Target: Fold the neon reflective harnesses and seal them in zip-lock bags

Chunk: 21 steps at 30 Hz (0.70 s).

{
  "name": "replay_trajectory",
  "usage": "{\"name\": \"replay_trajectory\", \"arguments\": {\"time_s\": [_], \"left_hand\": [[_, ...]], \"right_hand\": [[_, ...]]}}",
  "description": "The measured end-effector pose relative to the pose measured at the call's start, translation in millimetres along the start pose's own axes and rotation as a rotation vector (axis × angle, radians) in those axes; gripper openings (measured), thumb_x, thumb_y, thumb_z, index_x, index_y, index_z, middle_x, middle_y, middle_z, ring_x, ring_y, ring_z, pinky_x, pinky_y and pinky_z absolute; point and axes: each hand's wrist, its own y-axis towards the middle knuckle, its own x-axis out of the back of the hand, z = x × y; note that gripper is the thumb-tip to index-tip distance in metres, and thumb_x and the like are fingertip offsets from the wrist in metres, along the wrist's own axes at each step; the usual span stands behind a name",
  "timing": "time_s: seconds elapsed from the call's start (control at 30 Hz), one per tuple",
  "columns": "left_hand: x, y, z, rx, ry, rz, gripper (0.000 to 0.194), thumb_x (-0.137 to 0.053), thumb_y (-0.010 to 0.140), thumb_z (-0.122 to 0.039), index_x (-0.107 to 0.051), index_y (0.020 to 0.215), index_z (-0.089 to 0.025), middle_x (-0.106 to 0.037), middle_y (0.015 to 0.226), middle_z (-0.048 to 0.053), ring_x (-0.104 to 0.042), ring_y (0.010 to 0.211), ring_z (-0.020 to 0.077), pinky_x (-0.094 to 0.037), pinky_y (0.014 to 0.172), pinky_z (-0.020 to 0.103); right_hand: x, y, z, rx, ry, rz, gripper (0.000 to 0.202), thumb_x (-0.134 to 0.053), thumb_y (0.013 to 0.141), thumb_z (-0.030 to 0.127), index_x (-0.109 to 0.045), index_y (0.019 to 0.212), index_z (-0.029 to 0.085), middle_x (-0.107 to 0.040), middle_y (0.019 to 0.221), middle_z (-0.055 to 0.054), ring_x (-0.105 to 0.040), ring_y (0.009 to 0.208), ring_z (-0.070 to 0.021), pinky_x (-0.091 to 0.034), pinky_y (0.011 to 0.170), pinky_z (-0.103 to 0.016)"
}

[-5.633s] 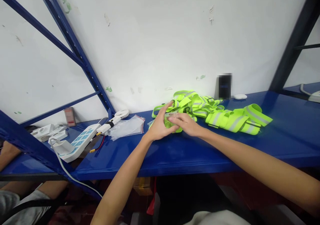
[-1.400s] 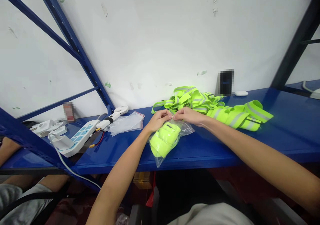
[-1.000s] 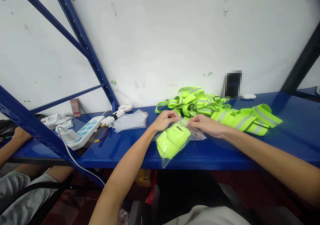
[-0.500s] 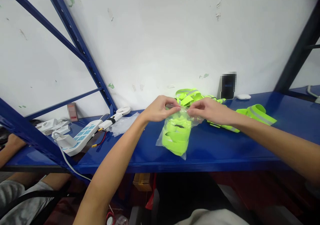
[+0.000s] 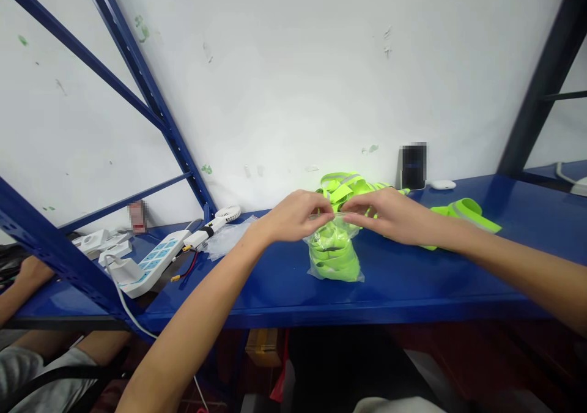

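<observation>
A clear plastic bag [image 5: 334, 257] with a folded neon-yellow reflective strap inside rests on the blue table [image 5: 275, 290]. My left hand [image 5: 300, 216] pinches the left part of the bag's top edge between thumb and fingers. On the other side, my right hand [image 5: 383, 214] grips the same edge, its fingertips close to those of the left. Behind the hands lies a heap of neon-yellow straps [image 5: 346, 183], and another strap [image 5: 472, 211] lies beyond my right wrist.
Flat clear bags [image 5: 227, 240], a small white fan [image 5: 213, 226] and a power strip [image 5: 156, 263] lie at the left. A dark phone [image 5: 413, 167] leans on the wall beside a white case [image 5: 443, 185]. Another person's arm [image 5: 27, 281] shows at far left, behind a blue post.
The filled bag now stands more upright, its lower end swung slightly right. Both hands stay at its top edge, closer together. The whole view has shifted slightly.
</observation>
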Motion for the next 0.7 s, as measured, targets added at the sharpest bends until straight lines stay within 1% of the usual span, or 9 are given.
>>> {"name": "replay_trajectory", "arguments": {"time_s": [0.1,0.17,0.27,0.4,0.47,0.57,0.7], "left_hand": [[-1.8,-6.1,3.1,0.043,-0.010,-0.028,0.027,-0.050,0.092,-0.031,-0.072,0.086,-0.016,-0.070,0.079,0.005,-0.058,0.070,0.0152,-0.039,0.065,0.027],[-3.1,-8.6,4.7,0.056,-0.032,-0.037,0.028,-0.050,0.093,-0.032,-0.072,0.087,-0.016,-0.070,0.081,0.005,-0.060,0.071,0.0150,-0.041,0.066,0.027],[-4.0,-9.0,4.9,0.059,-0.047,-0.042,0.026,-0.050,0.092,-0.029,-0.072,0.087,-0.016,-0.071,0.080,0.005,-0.060,0.071,0.0143,-0.042,0.067,0.027],[-3.3,-5.7,2.1,0.054,-0.055,-0.037,0.023,-0.052,0.091,-0.028,-0.072,0.087,-0.016,-0.071,0.081,0.005,-0.061,0.071,0.0141,-0.044,0.068,0.027],[-3.1,-3.2,0.8,0.033,-0.042,-0.024,0.023,-0.052,0.090,-0.029,-0.071,0.090,-0.015,-0.071,0.082,0.005,-0.061,0.073,0.0143,-0.045,0.069,0.027],[-4.7,0.3,0.3,-0.010,0.006,-0.005,0.022,-0.050,0.090,-0.026,-0.068,0.091,-0.015,-0.069,0.083,0.005,-0.059,0.073,0.0137,-0.045,0.069,0.027],[-10.4,2.7,1.7,-0.045,0.064,-0.007,0.020,-0.047,0.089,-0.022,-0.065,0.087,-0.015,-0.066,0.080,0.004,-0.056,0.071,0.0129,-0.043,0.069,0.027]], "right_hand": [[5.0,-7.2,-2.9,-0.104,0.089,-0.015,0.029,-0.064,0.084,0.047,-0.075,0.087,0.021,-0.073,0.082,-0.008,-0.063,0.071,-0.0214,-0.045,0.065,-0.032],[6.1,-10.0,-4.2,-0.137,0.138,-0.035,0.027,-0.065,0.083,0.046,-0.075,0.085,0.021,-0.074,0.081,-0.007,-0.064,0.070,-0.0210,-0.047,0.065,-0.032],[3.9,-10.8,-5.2,-0.132,0.177,-0.065,0.028,-0.065,0.083,0.046,-0.075,0.088,0.020,-0.074,0.084,-0.008,-0.065,0.071,-0.0207,-0.048,0.065,-0.032],[-0.1,-10.4,-5.2,-0.104,0.177,-0.093,0.025,-0.063,0.085,0.042,-0.074,0.086,0.019,-0.074,0.084,-0.007,-0.065,0.071,-0.0197,-0.049,0.065,-0.031],[-0.6,-10.8,-4.0,-0.077,0.155,-0.109,0.023,-0.062,0.085,0.039,-0.073,0.084,0.019,-0.074,0.082,-0.006,-0.065,0.069,-0.0187,-0.049,0.064,-0.030],[0.0,-10.4,-1.0,-0.061,0.140,-0.128,0.019,-0.062,0.083,0.034,-0.072,0.080,0.019,-0.073,0.079,-0.005,-0.063,0.066,-0.0177,-0.049,0.063,-0.030],[-1.7,-4.8,2.4,-0.058,0.152,-0.095,0.018,-0.063,0.083,0.034,-0.072,0.083,0.019,-0.073,0.081,-0.004,-0.063,0.068,-0.0176,-0.049,0.063,-0.030]]}}
